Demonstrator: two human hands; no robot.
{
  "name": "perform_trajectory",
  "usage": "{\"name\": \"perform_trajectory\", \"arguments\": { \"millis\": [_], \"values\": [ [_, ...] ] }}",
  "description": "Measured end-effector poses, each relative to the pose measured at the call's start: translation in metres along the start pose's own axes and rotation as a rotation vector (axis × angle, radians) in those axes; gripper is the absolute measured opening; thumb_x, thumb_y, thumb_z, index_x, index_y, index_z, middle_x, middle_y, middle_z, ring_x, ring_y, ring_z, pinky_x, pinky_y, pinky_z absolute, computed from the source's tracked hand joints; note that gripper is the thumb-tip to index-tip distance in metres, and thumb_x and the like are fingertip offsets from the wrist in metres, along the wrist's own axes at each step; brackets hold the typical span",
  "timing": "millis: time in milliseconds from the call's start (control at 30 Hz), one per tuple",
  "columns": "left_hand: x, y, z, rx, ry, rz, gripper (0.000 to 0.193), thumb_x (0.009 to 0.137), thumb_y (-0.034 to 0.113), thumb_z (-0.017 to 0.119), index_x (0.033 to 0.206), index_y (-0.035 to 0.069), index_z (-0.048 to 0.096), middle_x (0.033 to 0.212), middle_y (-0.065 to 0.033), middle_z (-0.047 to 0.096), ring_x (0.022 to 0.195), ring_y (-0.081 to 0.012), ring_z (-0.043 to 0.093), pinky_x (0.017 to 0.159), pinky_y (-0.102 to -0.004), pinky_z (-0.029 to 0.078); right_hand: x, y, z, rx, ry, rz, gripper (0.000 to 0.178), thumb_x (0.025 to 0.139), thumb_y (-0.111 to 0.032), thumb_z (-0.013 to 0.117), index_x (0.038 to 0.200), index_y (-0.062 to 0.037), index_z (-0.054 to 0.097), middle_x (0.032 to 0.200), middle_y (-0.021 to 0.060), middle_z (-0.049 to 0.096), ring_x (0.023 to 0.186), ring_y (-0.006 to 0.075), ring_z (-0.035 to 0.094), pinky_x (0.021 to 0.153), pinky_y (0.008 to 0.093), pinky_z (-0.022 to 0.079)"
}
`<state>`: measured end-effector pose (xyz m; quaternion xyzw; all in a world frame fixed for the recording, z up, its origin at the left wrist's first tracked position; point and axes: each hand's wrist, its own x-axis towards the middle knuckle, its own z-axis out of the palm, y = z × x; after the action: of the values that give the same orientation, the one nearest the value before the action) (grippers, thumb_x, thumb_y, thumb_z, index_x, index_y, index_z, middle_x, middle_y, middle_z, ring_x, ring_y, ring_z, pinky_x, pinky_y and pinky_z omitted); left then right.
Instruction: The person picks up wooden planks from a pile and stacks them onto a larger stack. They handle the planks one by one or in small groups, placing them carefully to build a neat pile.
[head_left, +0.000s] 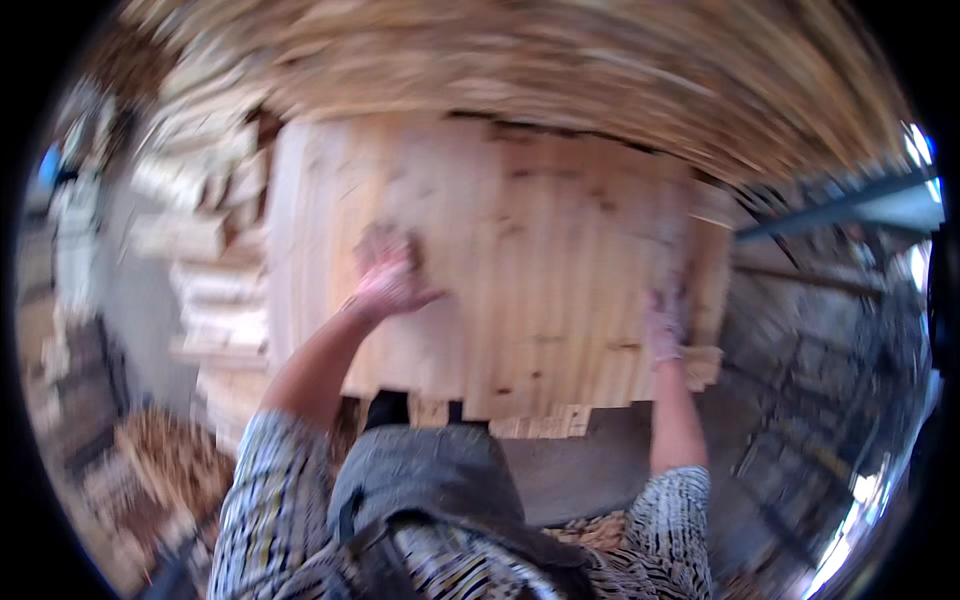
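A broad layer of pale wooden boards (540,270), lying side by side with dark knots, spreads in front of me. My left hand (390,275) is over the left part of these boards, palm down, fingers spread and holding nothing. Near the right edge of the layer is my right hand (665,320), its fingers stretched away from me along the wood. Motion blurs both hands, and whether either one presses on the surface is hard to make out. The near board ends form an uneven edge in front of my grey apron (430,475).
Stacked timber (215,300) stands along the left side. Beyond the boards rises a large pile of long wood strips (600,60), smeared by motion. A blue-grey metal bar (840,205) juts in at the right. Wood pieces (175,460) lie at the lower left.
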<state>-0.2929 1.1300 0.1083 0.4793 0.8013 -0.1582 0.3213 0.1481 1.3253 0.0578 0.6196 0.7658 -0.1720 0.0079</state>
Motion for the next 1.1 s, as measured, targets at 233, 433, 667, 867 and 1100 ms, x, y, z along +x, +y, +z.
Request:
{"name": "perform_trajectory", "arguments": {
  "millis": [233,433,667,867,1100],
  "values": [
    [0.016,0.062,0.029,-0.345,0.448,0.200,0.118,0.070,0.073,0.070,0.151,-0.002,0.028,0.160,-0.0317,0.015,0.149,-0.0523,0.007,0.119,-0.0625,0.006,0.015,0.096,-0.031,-0.065,-0.033,0.147,0.068,0.102,-0.038,0.048,0.155,-0.0021,0.026,0.162,0.0243,0.021,0.146,0.0388,0.029,0.120,0.0427,0.028],
    [-0.036,0.073,0.085,-0.583,0.767,0.251,0.093,0.075,0.058,0.072,0.141,0.000,0.042,0.150,-0.0271,0.037,0.143,-0.0473,0.028,0.119,-0.0572,0.018,-0.135,-0.069,0.024,-0.467,0.046,-0.273,0.065,0.099,-0.042,0.043,0.145,0.0034,0.036,0.143,0.0376,0.035,0.132,0.0540,0.038,0.111,0.0574,0.034],
    [-0.204,0.019,0.196,-0.860,0.524,0.301,0.055,0.086,0.034,0.069,0.131,0.005,0.057,0.139,-0.0170,0.054,0.135,-0.0366,0.046,0.114,-0.0479,0.035,-0.343,-0.177,0.103,0.006,-1.164,-1.039,0.071,0.090,-0.052,0.057,0.145,-0.0080,0.046,0.149,0.0276,0.041,0.136,0.0436,0.041,0.117,0.0509,0.028],
    [-0.225,-0.118,0.288,-1.634,0.457,-0.580,0.067,0.090,0.036,0.073,0.144,0.004,0.049,0.143,-0.0187,0.054,0.132,-0.0333,0.052,0.109,-0.0391,0.043,-0.296,-0.353,0.209,0.499,-1.132,-0.142,0.077,0.094,-0.051,0.060,0.147,-0.0008,0.035,0.134,0.0198,0.057,0.123,0.0292,0.056,0.101,0.0398,0.045],
    [-0.138,-0.306,0.268,-2.085,0.543,-0.622,0.104,0.091,0.041,0.072,0.158,-0.001,0.004,0.159,-0.0242,0.028,0.149,-0.0332,0.026,0.121,-0.0428,0.023,-0.206,-0.446,0.370,1.025,-0.882,0.428,0.098,0.087,-0.077,0.051,0.156,-0.0114,0.024,0.161,0.0092,0.029,0.145,0.0341,0.028,0.120,0.0476,0.020]
  ]
}}
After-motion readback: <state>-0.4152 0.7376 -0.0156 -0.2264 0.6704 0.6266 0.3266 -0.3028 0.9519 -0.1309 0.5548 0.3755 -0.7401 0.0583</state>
